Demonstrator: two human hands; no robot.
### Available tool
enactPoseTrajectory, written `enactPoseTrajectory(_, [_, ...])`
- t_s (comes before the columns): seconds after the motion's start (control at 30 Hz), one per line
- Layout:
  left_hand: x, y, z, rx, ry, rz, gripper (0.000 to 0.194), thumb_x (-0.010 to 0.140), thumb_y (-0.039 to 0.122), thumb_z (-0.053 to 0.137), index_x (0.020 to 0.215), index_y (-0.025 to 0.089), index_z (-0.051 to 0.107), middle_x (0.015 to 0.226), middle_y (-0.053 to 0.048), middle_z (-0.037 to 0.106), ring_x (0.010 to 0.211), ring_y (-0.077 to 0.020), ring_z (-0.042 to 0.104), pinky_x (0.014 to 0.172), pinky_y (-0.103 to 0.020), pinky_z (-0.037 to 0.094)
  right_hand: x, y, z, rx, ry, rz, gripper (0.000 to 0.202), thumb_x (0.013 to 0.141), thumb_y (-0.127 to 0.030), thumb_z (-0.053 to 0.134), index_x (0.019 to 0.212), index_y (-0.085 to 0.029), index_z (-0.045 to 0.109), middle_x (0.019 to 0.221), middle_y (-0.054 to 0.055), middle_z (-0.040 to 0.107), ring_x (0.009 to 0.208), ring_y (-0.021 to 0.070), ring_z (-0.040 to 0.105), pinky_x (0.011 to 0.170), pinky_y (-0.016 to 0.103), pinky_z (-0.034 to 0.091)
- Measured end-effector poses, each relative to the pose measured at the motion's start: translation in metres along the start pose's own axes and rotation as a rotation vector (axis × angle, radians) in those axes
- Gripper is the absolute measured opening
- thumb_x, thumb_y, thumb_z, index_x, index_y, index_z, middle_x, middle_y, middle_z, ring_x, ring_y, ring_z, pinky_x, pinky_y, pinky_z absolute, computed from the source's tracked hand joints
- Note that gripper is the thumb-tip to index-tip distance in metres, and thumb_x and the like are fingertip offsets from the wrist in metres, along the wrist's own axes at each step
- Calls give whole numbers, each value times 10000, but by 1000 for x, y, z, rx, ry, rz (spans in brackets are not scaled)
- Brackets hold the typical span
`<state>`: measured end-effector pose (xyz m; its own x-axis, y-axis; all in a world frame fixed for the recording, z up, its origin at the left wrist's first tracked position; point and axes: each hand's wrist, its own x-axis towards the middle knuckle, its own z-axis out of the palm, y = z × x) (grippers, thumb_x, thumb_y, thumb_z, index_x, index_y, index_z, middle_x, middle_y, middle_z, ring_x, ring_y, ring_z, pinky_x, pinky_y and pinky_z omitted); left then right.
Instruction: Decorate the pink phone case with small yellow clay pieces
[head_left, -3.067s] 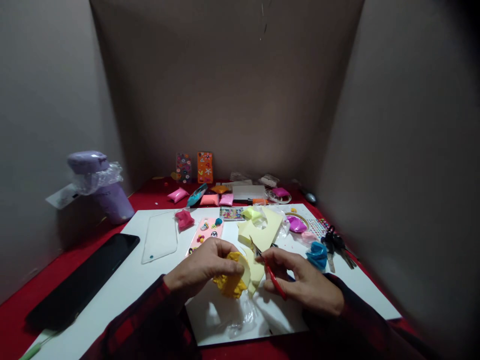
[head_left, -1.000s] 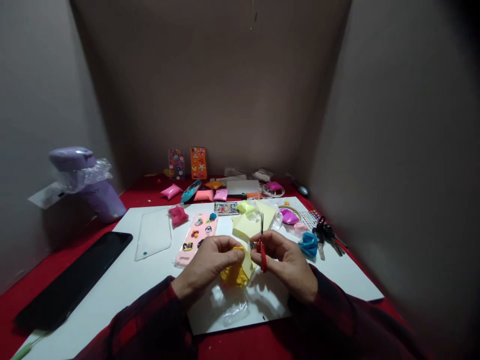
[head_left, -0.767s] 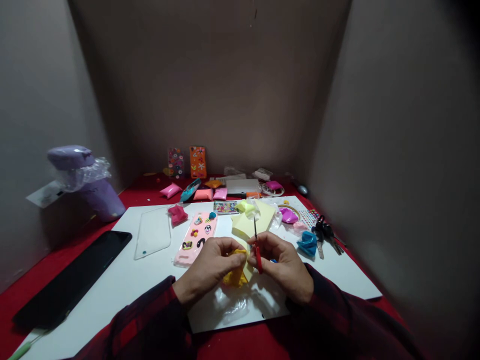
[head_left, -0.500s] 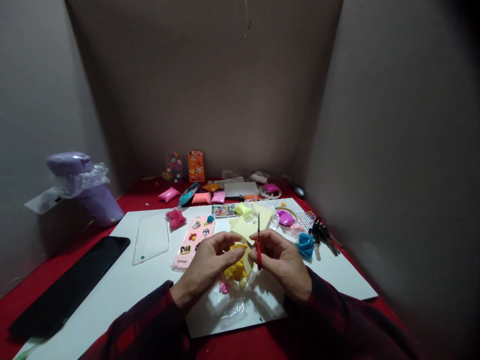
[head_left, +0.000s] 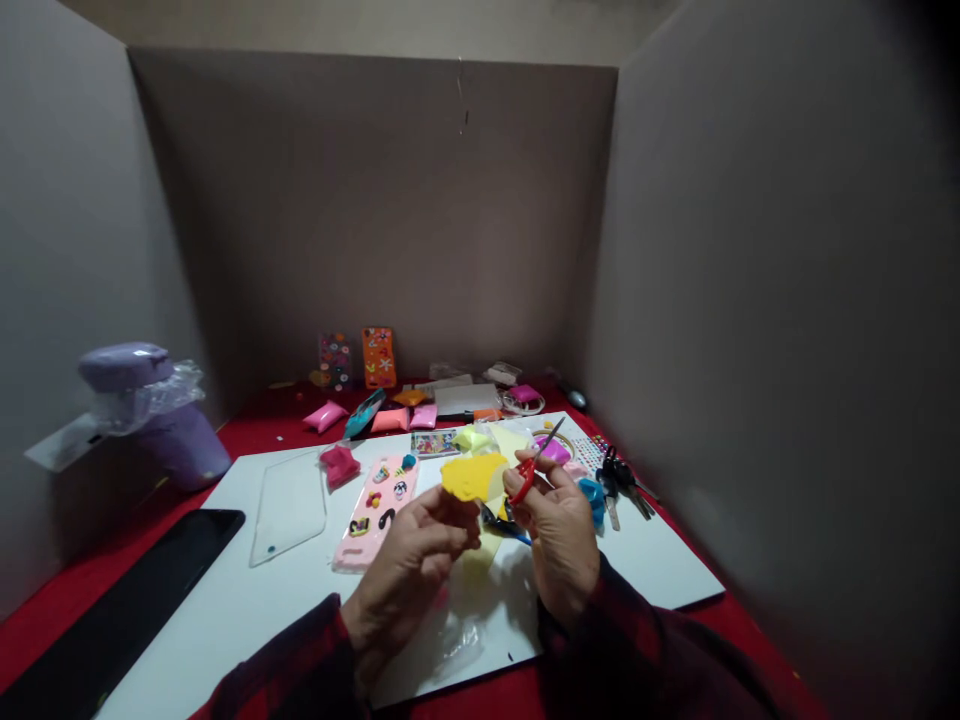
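Observation:
My left hand (head_left: pixel 421 560) grips a flattened sheet of yellow clay (head_left: pixel 469 476) along its lower edge and holds it up above the board. A pale, rounded piece of paper (head_left: pixel 496 485) overlaps the right side of the clay. In my right hand (head_left: pixel 561 535) is a small pair of scissors (head_left: pixel 524 484) with red handles, the blades pointing up and to the right. My right fingers also come close to the pale paper; whether they pinch it I cannot tell. A pink decorated phone case (head_left: pixel 373 545) lies left of the hands, on the white board (head_left: pixel 292 610).
A clear phone case (head_left: pixel 291 510) and a black phone-like slab (head_left: pixel 142 615) lie leftward. Beyond stand a purple object (head_left: pixel 180 445) in bubble wrap and an orange case (head_left: pixel 379 358). Keys (head_left: pixel 619 480) and a teal lump (head_left: pixel 592 500) are at right. Clay packets (head_left: pixel 325 416) line the back.
The yellow clay has come up off the board into my left hand. The scissors have swung from upright to a rightward tilt. My view has tilted upward and turned slightly right.

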<state>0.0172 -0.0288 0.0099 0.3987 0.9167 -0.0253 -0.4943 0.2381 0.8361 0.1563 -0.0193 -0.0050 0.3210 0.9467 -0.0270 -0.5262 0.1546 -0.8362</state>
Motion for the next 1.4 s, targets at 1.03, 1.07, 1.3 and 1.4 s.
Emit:
enactPoseTrajectory(1.03, [8, -15, -10, 289, 215, 238, 125, 716, 236, 625, 692, 130, 562, 615, 15, 509, 547, -83, 431, 526, -210, 360, -6, 4, 1, -233, -412, -78, 292, 668, -241, 710, 898, -203, 533, 729, -39, 534, 637, 92, 493, 549, 201, 414])
enactPoseTrajectory(1.07, [8, -15, -11, 312, 204, 227, 125, 710, 232, 628, 688, 130, 558, 610, 17, 504, 545, -84, 428, 521, -210, 356, -2, 2, -2, -257, -443, -61, 287, 655, -236, 720, 878, -199, 543, 717, -40, 529, 639, 94, 491, 544, 199, 406])
enactPoseTrajectory(1.3, [9, -9, -12, 386, 171, 120, 85, 678, 187, 622, 681, 121, 568, 603, 19, 499, 531, -82, 409, 497, -209, 335, 10, -2, -11, -355, -551, 18, 298, 637, -234, 737, 871, -191, 558, 662, -45, 542, 589, 96, 496, 545, 223, 399])
enactPoseTrajectory(1.4, [9, -7, -11, 366, 170, 54, 90, 656, 183, 640, 674, 115, 584, 583, 19, 507, 514, -81, 418, 481, -207, 327, 10, -3, -11, -317, -554, 76, 309, 613, -239, 753, 846, -180, 561, 632, -49, 551, 557, 90, 493, 536, 223, 396])
